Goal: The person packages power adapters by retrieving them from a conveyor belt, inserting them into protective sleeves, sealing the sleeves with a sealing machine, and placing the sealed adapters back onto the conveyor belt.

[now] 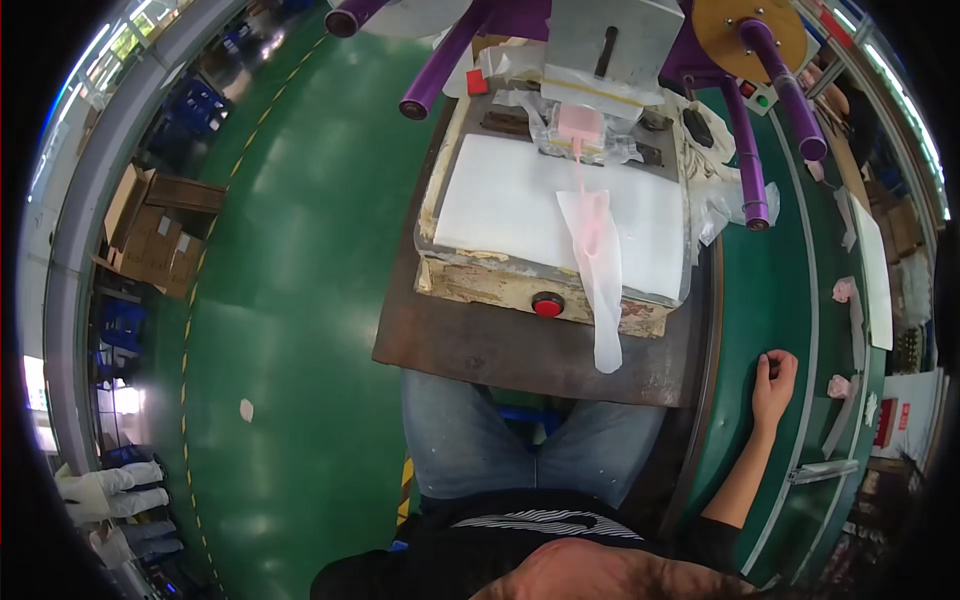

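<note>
My right hand (776,382) rests on the green surface to the right of the machine, its fingers curled in; what they hold, if anything, is hidden. My left hand does not show. On the machine's white sheet (500,195) lies a long translucent strip (603,320) with a pink part (593,225) on it, its lower end hanging over the front edge. A thin pink strand runs up from it to a pink block (580,124) wrapped in clear film, below the grey metal head (625,45).
A red button (547,305) sits on the machine's front. Purple bars (440,70) stick out above at both sides. Pink pieces (840,386) lie along the right-hand bench. Cardboard boxes (160,245) stand far left. Another person's legs (120,490) show at the lower left.
</note>
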A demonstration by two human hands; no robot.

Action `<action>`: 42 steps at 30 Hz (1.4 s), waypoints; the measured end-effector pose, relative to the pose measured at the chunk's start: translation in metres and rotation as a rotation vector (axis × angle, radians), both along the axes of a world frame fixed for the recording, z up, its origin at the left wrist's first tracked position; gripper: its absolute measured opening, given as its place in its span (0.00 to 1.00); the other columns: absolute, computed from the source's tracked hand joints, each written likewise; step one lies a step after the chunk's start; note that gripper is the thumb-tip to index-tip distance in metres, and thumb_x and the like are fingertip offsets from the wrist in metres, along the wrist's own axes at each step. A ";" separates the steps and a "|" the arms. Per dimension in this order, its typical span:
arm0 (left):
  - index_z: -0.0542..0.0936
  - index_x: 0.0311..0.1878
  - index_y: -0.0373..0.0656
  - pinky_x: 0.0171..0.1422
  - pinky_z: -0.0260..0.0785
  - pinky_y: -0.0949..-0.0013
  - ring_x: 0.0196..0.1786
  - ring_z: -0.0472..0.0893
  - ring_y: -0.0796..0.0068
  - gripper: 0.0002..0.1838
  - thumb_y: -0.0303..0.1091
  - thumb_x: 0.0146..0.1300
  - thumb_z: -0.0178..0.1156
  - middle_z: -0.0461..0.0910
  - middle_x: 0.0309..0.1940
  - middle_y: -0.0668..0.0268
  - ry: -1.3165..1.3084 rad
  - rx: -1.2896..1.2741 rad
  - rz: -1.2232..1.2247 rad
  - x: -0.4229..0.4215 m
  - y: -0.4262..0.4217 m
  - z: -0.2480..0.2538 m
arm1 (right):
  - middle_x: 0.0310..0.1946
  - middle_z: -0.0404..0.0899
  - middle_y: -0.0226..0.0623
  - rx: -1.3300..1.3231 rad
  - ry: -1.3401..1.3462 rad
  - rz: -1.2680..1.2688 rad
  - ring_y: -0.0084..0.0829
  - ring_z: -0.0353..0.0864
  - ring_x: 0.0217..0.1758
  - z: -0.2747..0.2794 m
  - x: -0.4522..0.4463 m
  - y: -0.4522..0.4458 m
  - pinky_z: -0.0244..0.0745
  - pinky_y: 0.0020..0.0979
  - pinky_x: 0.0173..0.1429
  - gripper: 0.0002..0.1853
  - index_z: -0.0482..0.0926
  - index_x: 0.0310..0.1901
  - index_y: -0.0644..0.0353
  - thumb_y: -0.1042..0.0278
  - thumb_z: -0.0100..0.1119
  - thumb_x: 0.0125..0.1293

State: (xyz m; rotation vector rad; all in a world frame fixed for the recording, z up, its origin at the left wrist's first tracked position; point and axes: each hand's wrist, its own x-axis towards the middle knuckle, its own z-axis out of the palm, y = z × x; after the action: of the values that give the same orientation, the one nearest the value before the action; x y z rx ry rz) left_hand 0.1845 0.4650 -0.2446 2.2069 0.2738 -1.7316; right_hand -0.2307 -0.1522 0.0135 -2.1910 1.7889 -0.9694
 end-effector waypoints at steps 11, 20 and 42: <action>0.85 0.26 0.46 0.28 0.71 0.59 0.27 0.83 0.68 0.21 0.47 0.72 0.55 0.82 0.21 0.68 0.208 0.009 -0.601 0.057 0.038 -0.056 | 0.41 0.75 0.37 -0.015 -0.001 0.011 0.33 0.75 0.39 0.006 0.003 0.002 0.73 0.31 0.44 0.06 0.77 0.41 0.62 0.71 0.63 0.68; 0.84 0.44 0.35 0.41 0.78 0.67 0.36 0.86 0.67 0.08 0.31 0.69 0.65 0.85 0.36 0.56 -0.362 -1.205 -0.832 -0.034 -0.337 0.229 | 0.40 0.77 0.39 -0.033 0.029 -0.021 0.38 0.81 0.41 0.013 0.004 0.005 0.76 0.35 0.45 0.09 0.79 0.41 0.58 0.64 0.65 0.64; 0.82 0.46 0.36 0.42 0.76 0.72 0.34 0.82 0.78 0.08 0.29 0.68 0.68 0.84 0.33 0.66 0.189 -1.120 -0.566 -0.091 -0.387 0.106 | 0.41 0.81 0.41 0.243 -0.123 0.314 0.46 0.83 0.42 0.056 -0.058 0.017 0.77 0.44 0.47 0.09 0.82 0.37 0.58 0.61 0.64 0.63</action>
State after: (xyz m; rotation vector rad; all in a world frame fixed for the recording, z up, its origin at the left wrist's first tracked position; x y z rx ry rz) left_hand 0.0934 0.0777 -0.1383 1.3119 -1.1060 -1.6700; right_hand -0.2885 -0.1353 0.0700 -2.1223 1.3733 -0.7550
